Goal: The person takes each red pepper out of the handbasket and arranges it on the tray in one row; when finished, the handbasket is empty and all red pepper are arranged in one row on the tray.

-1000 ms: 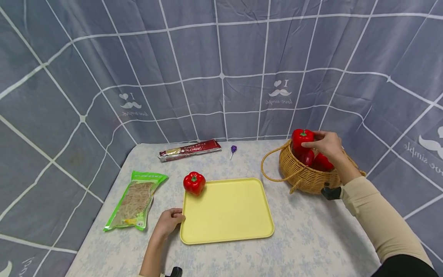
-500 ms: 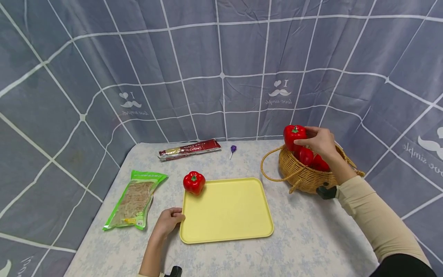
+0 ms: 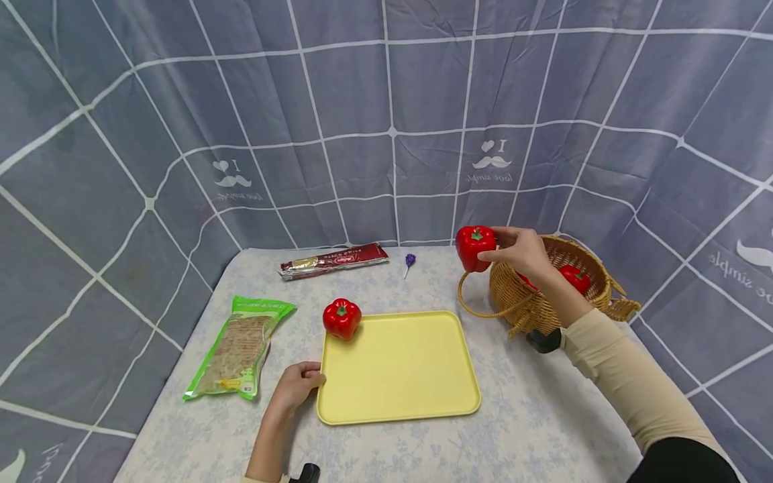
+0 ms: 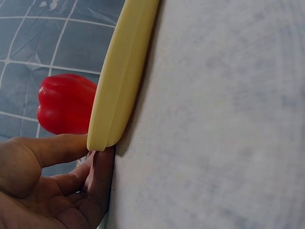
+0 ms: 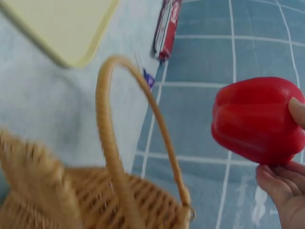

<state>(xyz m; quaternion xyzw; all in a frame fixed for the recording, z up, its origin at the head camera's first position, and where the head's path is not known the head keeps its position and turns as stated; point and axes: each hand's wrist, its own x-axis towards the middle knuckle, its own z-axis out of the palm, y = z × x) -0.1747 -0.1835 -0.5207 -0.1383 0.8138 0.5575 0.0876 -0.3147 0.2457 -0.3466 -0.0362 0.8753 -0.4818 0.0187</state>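
My right hand point(image 3: 524, 256) pinches a red bell pepper point(image 3: 474, 248) between thumb and fingers. It is held in the air just left of the wicker basket point(image 3: 598, 272). In the right wrist view the same bell pepper point(image 5: 257, 119) hangs over the curtain background, clear of the basket handle point(image 5: 114, 119). Another red bell pepper point(image 3: 341, 318) sits at the back left corner of a yellow tray point(image 3: 398, 369). My left hand point(image 3: 296, 386) grips the tray's left edge; the left wrist view shows the thumb above the rim and fingers below. More red produce point(image 3: 575, 277) lies inside the basket, partly hidden by my arm.
A green-edged bag of brownish food point(image 3: 240, 349) lies left of the tray. Behind it are a long dark red packet point(image 3: 335, 261) and a purple lollipop point(image 3: 410, 261). A blue-grey checked curtain point(image 3: 362, 121) encloses the back and sides of the table.
My right hand has lifted the bell pepper from the basket and carried it left past the rim. More of the basket's inside shows. The left hand stays at the tray edge.
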